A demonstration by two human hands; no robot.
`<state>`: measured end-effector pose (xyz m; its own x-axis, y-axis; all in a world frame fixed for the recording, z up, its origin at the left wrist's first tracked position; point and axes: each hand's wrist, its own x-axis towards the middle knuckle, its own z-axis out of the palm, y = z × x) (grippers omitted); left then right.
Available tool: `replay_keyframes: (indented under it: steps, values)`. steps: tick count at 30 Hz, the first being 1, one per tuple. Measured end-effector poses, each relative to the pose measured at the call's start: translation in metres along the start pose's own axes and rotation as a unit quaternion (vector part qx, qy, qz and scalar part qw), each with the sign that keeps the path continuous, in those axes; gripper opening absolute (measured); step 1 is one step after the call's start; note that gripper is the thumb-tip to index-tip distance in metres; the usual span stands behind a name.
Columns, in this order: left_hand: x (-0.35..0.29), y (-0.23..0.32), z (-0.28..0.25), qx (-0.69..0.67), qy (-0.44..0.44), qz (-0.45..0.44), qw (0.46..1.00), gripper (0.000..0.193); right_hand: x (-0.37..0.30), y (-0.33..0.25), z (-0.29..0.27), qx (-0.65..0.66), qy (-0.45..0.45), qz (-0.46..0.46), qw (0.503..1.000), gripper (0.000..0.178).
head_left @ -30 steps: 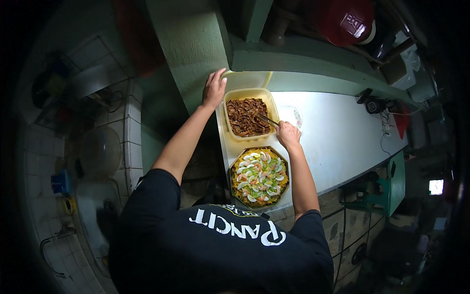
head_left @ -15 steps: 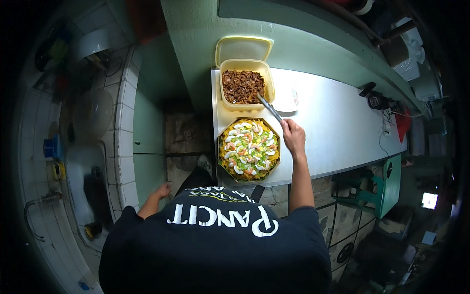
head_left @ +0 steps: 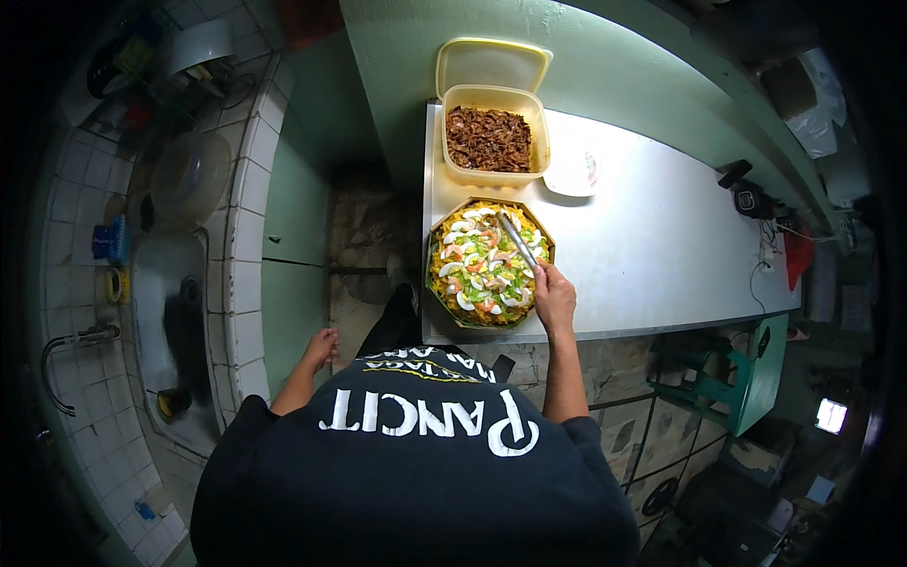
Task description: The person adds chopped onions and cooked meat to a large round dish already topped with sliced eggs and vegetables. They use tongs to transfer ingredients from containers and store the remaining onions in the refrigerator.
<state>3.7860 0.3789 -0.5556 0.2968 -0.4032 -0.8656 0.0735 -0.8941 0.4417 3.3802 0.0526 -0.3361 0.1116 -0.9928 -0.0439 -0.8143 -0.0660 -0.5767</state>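
Observation:
My right hand (head_left: 556,300) is closed around metal tongs (head_left: 518,240), whose tips lie over the upper part of a noodle dish (head_left: 484,274). Sliced boiled eggs, shrimp and chopped greens top the yellow noodles, which fill an octagonal tray (head_left: 550,248) at the table's near left corner. Whether the tong tips grip anything is too small to tell. Just beyond the tray, a cream plastic container (head_left: 496,177) holds dark brown shredded bits (head_left: 488,140). Away from the table, my left hand (head_left: 324,347) hangs by my side with its fingers curled and nothing visible in them.
The container's lid (head_left: 494,64) leans upright against the green wall. A white plate (head_left: 573,174) lies beside the container on the pale table (head_left: 652,227). A black device with cables (head_left: 751,200) sits at the far right end. Left is a tiled sink (head_left: 170,331); right, a green stool (head_left: 699,383).
The tongs in my right hand have moved from the container of brown bits toward me, over the noodle dish. The whole view has shifted slightly. My left hand stays low at my side.

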Motion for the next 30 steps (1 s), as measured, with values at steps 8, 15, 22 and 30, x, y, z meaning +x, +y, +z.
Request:
replay_keyframes:
  steps: [8, 15, 22, 30]
  values:
    - [0.000, 0.051, 0.017, 0.000, -0.023, 0.003, 1.000, 0.033, 0.076, -0.033, -0.034, 0.067, 0.072, -0.075, 0.992, 0.026]
    - [0.013, 0.035, 0.004, -0.007, -0.014, -0.038, 0.999, 0.036, 0.167, -0.081, 0.015, -0.226, -0.005, -0.244, 0.943, 0.022]
    - [-0.006, 0.033, -0.003, -0.023, 0.012, -0.060, 0.998, 0.036, 0.201, -0.090, 0.048, -0.269, -0.043, -0.324, 0.906, 0.015]
    - [0.002, 0.010, -0.004, -0.041, 0.005, -0.060, 0.997, 0.033, 0.177, -0.087, 0.000, -0.079, -0.012, -0.187, 0.979, 0.026]
